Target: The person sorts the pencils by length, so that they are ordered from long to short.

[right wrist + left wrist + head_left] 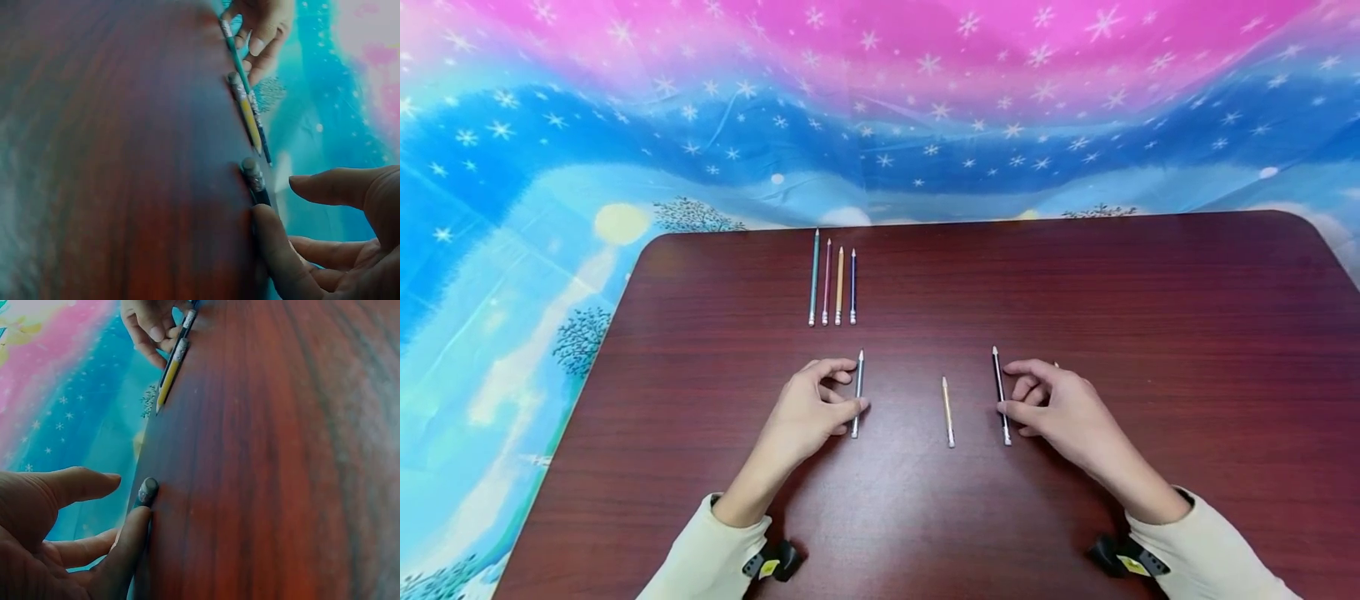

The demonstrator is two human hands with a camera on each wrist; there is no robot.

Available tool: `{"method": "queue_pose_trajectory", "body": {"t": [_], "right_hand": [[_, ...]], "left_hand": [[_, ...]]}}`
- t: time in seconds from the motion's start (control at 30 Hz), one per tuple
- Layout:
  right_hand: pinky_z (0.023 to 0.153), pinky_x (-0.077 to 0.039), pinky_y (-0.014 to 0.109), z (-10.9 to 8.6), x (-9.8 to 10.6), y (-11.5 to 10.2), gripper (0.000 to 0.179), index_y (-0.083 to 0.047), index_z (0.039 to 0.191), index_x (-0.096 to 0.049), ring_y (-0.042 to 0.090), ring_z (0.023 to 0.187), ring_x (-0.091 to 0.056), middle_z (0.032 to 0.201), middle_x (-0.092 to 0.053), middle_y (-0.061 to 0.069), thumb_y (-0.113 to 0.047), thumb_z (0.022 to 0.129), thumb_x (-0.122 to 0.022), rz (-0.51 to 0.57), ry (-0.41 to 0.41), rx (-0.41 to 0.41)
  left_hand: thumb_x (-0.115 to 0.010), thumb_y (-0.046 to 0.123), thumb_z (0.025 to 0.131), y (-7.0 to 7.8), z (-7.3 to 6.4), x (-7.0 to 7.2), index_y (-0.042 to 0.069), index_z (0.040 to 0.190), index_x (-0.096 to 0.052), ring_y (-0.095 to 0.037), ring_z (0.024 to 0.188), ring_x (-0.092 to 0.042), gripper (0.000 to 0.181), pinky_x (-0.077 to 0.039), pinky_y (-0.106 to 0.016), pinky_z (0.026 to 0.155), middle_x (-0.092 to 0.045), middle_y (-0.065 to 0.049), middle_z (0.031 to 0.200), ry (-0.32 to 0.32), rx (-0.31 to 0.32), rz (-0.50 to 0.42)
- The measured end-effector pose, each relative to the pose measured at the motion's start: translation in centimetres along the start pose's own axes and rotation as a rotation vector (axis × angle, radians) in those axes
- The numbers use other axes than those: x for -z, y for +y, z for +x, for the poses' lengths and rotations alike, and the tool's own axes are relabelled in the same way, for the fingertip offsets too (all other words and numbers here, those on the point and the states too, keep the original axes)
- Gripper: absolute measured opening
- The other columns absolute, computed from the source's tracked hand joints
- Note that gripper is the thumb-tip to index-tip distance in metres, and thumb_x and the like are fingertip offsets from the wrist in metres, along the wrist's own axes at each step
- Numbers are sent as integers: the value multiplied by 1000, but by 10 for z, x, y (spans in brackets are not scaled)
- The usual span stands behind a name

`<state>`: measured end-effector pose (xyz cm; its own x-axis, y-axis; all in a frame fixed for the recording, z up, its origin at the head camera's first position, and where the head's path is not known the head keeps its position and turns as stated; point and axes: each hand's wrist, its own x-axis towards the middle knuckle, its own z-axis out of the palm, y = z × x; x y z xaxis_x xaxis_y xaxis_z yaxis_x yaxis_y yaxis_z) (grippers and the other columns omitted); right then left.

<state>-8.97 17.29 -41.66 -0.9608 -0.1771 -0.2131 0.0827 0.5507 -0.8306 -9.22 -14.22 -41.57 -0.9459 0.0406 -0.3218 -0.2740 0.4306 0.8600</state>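
My left hand is beside a dark teal pencil lying on the table, one finger touching its side. The thumb hangs over this pencil, with a gap showing in the left wrist view. My right hand is in a mirrored pose at a black pencil; a finger touches it, and the thumb stays apart from it. Between the hands lies a shorter yellow pencil, touched by neither. All three point away from me, erasers nearest. A small pale tip shows behind my right hand; the rest is hidden.
A row of pencils stands off at the back left: teal, dark red, yellow-orange and blue. The brown wooden table ends at a snowflake-patterned cloth behind and to the left.
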Motion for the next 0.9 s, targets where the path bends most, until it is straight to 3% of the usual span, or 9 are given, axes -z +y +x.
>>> {"method": "queue_pose_trajectory", "body": {"t": [0.2, 0.37, 0.63, 0.77, 0.9], "right_hand": [[54, -60, 24, 3, -5, -3, 46, 6, 128, -65, 9, 57, -64, 85, -62, 7, -6, 87, -82, -77, 36, 14], [53, -53, 22, 6, -8, -4, 47, 3, 127, -65, 11, 53, -64, 78, -61, 4, -9, 85, -84, -138, 61, 36], [48, -52, 25, 10, -12, -6, 50, 0, 124, -62, 11, 47, -61, 76, -56, 4, -13, 83, -88, -182, 79, 33], [51, -50, 24, 10, -14, -5, 50, -1, 124, -62, 10, 46, -60, 75, -56, 3, -12, 82, -88, -202, 85, 36], [62, -48, 25, 10, -14, -5, 51, -2, 123, -62, 9, 46, -58, 74, -56, 1, -14, 81, -89, -244, 98, 51]], "left_hand": [[-82, 0, 86, 0, 2, -3, 6, 131, -69, -13, 77, -65, 47, -63, -29, 58, -60, -13, 119, 2, -3, 43], [-84, 2, 85, 2, 6, -6, 10, 125, -71, -12, 74, -63, 43, -60, -25, 56, -60, -9, 112, 19, -37, 154], [-90, 13, 81, 3, 8, -8, 17, 120, -71, -8, 74, -62, 43, -53, -28, 76, -62, 0, 105, 66, -90, 352], [-92, 18, 79, 2, 8, -9, 19, 118, -71, -9, 79, -58, 44, -48, -31, 79, -62, 3, 102, 86, -104, 401], [-93, 20, 79, 3, 10, -10, 19, 117, -71, -12, 80, -54, 44, -44, -35, 79, -62, 3, 99, 95, -123, 428]]}}
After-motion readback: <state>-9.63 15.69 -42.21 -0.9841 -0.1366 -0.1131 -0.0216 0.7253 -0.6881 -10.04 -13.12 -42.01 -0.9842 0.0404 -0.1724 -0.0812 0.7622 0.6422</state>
